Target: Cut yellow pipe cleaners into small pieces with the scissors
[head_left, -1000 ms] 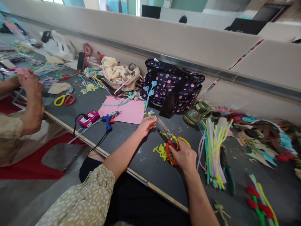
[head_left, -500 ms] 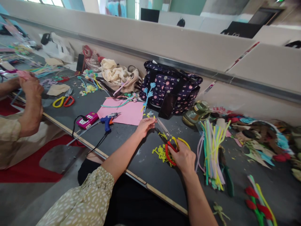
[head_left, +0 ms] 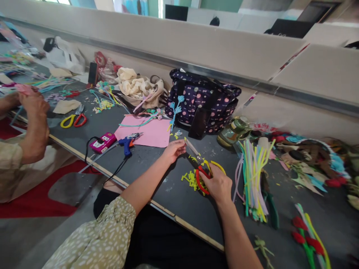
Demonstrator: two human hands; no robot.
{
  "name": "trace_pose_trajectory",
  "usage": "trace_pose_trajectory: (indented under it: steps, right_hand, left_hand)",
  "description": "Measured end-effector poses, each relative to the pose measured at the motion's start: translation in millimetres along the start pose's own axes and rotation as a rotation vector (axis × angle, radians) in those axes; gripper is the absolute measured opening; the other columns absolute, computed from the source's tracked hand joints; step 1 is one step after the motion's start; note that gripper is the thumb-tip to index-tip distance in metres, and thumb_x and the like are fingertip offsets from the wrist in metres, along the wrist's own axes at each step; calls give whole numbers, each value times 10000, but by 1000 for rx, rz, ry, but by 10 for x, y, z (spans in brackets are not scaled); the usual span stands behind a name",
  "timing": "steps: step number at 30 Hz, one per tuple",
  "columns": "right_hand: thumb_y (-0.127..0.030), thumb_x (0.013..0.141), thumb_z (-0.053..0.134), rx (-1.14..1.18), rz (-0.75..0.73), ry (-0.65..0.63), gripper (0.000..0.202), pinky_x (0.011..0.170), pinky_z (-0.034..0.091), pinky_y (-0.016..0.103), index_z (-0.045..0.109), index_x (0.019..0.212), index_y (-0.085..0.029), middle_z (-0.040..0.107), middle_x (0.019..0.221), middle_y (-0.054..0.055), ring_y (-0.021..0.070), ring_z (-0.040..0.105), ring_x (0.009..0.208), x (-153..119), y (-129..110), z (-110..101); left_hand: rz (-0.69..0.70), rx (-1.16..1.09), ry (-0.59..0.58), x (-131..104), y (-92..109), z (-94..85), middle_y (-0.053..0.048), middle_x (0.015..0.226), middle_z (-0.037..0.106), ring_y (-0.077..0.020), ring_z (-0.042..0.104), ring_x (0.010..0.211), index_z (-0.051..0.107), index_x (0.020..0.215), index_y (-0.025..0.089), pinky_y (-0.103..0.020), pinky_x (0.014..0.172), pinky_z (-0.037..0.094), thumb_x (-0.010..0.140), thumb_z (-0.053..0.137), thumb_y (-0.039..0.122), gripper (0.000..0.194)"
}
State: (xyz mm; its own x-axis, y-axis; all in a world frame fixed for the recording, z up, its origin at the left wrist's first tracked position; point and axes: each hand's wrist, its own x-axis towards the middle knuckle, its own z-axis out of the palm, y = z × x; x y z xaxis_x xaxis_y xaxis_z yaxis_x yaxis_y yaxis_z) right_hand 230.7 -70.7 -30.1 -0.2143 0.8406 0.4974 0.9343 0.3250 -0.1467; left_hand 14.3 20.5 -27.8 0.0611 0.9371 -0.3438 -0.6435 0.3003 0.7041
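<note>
My right hand (head_left: 220,183) grips the red and yellow handles of a pair of scissors (head_left: 199,160), whose blades point up and left toward my left hand. My left hand (head_left: 175,149) is pinched at the blade tips, and a tiny yellow bit (head_left: 185,139) shows by its fingertips; what lies between the fingers is too small to make out well. Below the blades, a pile of short yellow-green pieces (head_left: 192,180) lies on the dark table (head_left: 174,198), partly behind the scissor handles.
A pink sheet (head_left: 154,132), a blue glue gun (head_left: 127,145) and a magenta box (head_left: 103,142) lie left. Behind are a dotted bag (head_left: 193,97) and a green jar (head_left: 234,130). Pipe cleaners (head_left: 254,179) stand right. Another person's hands (head_left: 33,102) work far left.
The view has shifted slightly. The scissor blades and my left fingertips remain close together, and the yellow bit now shows at the blade tips. My right hand still holds the handles.
</note>
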Motion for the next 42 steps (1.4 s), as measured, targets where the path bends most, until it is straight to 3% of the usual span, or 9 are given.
trace_pose_trajectory:
  steps: [6,16,35,42]
  right_hand:
    - [-545,861,502,0,-17,13,456,631,422,249,615,1104,-176,703,932,50,155,639,780,-10,3,20]
    - [-563,857,487,13,19,-21,475,644,426,255,626,1105,-182,699,890,63,167,633,774,-23,24,28]
    - [-571,852,485,14,38,-40,478,640,424,255,632,1101,-191,704,925,64,175,641,802,-27,31,23]
    - [-567,854,482,24,27,-38,482,656,439,259,627,1129,-199,705,946,69,176,639,814,-27,26,25]
  left_hand:
    - [-11,43,12,-26,-23,33,-4,625,605,-74,554,501,628,773,126,-208,516,488,674,717,128,134]
    - [129,254,5,-135,37,129,5,562,556,-72,506,498,589,629,138,-193,489,397,610,713,191,136]
    - [145,288,-64,-126,10,113,-6,599,560,-62,482,498,524,617,148,-171,476,373,650,726,279,243]
    - [131,296,-44,-146,8,146,-2,553,535,-62,467,479,494,573,154,-171,465,367,633,702,221,227]
